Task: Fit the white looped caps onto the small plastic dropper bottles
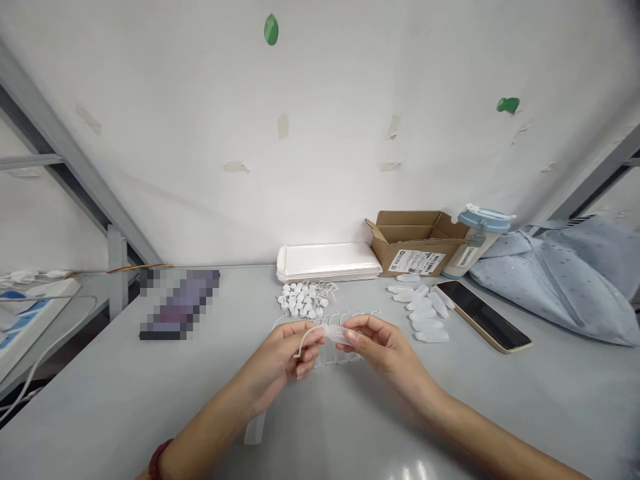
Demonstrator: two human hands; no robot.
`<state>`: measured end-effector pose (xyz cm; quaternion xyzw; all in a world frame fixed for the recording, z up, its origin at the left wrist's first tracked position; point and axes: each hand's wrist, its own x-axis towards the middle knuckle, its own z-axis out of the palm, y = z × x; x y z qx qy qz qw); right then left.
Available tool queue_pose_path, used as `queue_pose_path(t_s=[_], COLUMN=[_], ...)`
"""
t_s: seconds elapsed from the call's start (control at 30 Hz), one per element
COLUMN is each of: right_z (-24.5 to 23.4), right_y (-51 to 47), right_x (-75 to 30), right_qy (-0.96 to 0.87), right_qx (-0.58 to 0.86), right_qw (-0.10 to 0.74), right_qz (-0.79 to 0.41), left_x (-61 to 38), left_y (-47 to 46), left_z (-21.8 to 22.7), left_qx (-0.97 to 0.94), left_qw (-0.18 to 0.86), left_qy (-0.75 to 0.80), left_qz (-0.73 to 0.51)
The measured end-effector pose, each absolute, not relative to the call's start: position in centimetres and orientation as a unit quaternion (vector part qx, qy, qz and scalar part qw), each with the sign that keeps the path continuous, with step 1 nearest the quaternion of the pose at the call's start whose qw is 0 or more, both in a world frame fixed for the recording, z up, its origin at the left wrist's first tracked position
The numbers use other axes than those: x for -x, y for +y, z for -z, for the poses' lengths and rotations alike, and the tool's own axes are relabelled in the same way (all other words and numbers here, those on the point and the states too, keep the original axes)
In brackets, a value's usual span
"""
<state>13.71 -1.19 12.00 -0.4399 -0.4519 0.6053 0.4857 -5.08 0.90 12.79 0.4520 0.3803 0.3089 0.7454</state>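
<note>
Between thumb and fingers, my left hand (295, 347) pinches a small white cap with a thin curved strap (303, 341). My right hand (377, 343) grips a translucent plastic tube (337, 334) by its right end. Cap and tube meet end to end in front of me; how far one sits in the other cannot be made out. Behind my hands lies a heap of white caps (300, 300) with straps. More translucent tubes (423, 313) lie to the right. A row of clear pieces with straps (343, 360) is partly hidden under my hands.
One clear tube (255, 429) lies by my left forearm. Along the wall stand a stack of white envelopes (330, 260), an open cardboard box (417, 247) and a blue-lidded cup (475, 243). A phone (483, 317) and a blue cloth bag (555, 280) are at right; a blurred dark object (183, 303) is at left.
</note>
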Motion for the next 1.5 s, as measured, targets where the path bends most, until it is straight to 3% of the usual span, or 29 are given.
queue_pose_path(t_s=[0.17,0.4,0.77,0.9,1.1,1.2,1.3,1.4,1.5], right_z=[-11.9,-11.8,-11.6,-11.2,-10.2,-10.0,-10.4,-11.3,-12.1], right_y=[-1.6,-2.0,-2.4,-2.1,-1.9,-2.1,-2.2,-1.9,-1.5], right_x=[-13.5,-13.2,-13.1,-13.5,-14.0,-13.8,-13.6,-13.5,-13.6], right_qy=[-0.482,-0.518,-0.548,-0.635,-0.814,-0.832,-0.795,-0.693,-0.581], right_qx=[0.444,0.45,0.423,0.445,0.384,0.381,0.41,0.435,0.385], right_qw=[0.454,0.421,0.434,0.418,0.384,0.363,0.381,0.396,0.412], right_qz=[-0.604,-0.594,-0.577,-0.474,-0.209,-0.173,-0.236,-0.417,-0.586], left_x=[4.9,4.9,4.8,4.8,4.1,3.7,3.6,3.8,4.2], left_y=[0.8,0.8,0.5,0.3,-0.2,-0.4,-0.5,-0.6,-0.6], left_z=[-12.6,-12.8,-13.1,-13.4,-13.2,-12.6,-12.3,-12.4,-12.4], left_qx=[-0.461,-0.552,-0.584,-0.595,-0.595,-0.607,-0.625,-0.667,-0.744], left_qw=[0.724,0.577,0.582,0.577,0.529,0.508,0.48,0.424,0.297], left_qy=[0.402,0.458,0.428,0.431,0.472,0.48,0.488,0.481,0.436], left_qz=[-0.32,-0.391,-0.37,-0.357,-0.379,-0.377,-0.375,-0.379,-0.409])
